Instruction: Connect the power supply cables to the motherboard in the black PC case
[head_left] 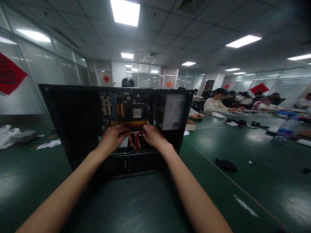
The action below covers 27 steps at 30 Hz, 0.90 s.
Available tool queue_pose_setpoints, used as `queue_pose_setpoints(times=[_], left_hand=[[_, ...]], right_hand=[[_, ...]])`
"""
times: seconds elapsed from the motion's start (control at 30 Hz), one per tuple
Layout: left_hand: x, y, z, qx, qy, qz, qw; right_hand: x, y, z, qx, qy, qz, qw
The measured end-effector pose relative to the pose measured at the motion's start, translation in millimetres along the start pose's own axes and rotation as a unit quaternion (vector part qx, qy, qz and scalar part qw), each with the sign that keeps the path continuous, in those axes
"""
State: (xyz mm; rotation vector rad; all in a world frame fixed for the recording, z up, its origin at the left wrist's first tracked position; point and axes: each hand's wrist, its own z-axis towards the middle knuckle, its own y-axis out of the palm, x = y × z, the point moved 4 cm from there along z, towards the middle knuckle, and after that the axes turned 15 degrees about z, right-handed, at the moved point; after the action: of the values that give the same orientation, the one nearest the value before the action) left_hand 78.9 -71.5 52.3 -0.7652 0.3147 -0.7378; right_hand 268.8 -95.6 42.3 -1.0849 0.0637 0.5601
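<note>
I have both bare hands inside an open black metal computer case (116, 88), which stands on its long side on the green worktop (145, 200). The task's thing, a flat orange-gold strip (135, 124), lies across the lower part of a dark circuit board (143, 98), midway between the case's left and right edges. My left hand (113, 137) has its fingers bent at the strip's left end, and my right hand (153, 133) has its fingers curled at the right end; I cannot tell whether either pinches it or only presses on it. Just below, between the hands, hangs a bundle of yellow, red and purple wires (132, 143). A silver-grey metal power supply (173, 113) with a white label fills the case's upper right corner. Right of the case I see a small tan open box (190, 125) on the worktop, and nearer me a crumpled black cloth (225, 164). Farther off, a person in a pale top (212, 106) sits along the worktop's far right side.
</note>
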Motion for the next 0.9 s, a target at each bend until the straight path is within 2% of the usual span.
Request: queue_pose_setpoints(times=[0.07,0.13,0.23,0.3,0.4,0.57,0.7,0.9], left_hand=[[-1,6.5,4,-0.050,-0.011,0.015,0.999],[1,14.0,11,-0.114,0.007,0.063,0.992],[6,23.1,25,-0.196,0.058,0.169,0.964],[8,27.0,31,-0.224,0.080,0.226,0.945],[5,30.4,32,-0.237,0.082,0.265,0.931],[0,28.3,24,-0.207,0.037,0.277,0.938],[2,26.1,22,-0.203,0.027,0.273,0.940],[3,25.6,21,-0.227,0.023,0.288,0.930]], right_hand=[[3,2,0,-0.006,0.002,0.009,1.000],[4,3,1,-0.011,-0.003,0.013,1.000],[6,6,1,-0.012,-0.004,0.020,1.000],[7,6,1,-0.010,-0.003,0.025,1.000],[7,6,1,-0.012,-0.004,0.032,0.999],[7,7,1,-0.016,-0.003,0.038,0.999],[6,7,1,-0.016,0.001,0.043,0.999],[4,6,-2,-0.018,0.007,0.046,0.999]])
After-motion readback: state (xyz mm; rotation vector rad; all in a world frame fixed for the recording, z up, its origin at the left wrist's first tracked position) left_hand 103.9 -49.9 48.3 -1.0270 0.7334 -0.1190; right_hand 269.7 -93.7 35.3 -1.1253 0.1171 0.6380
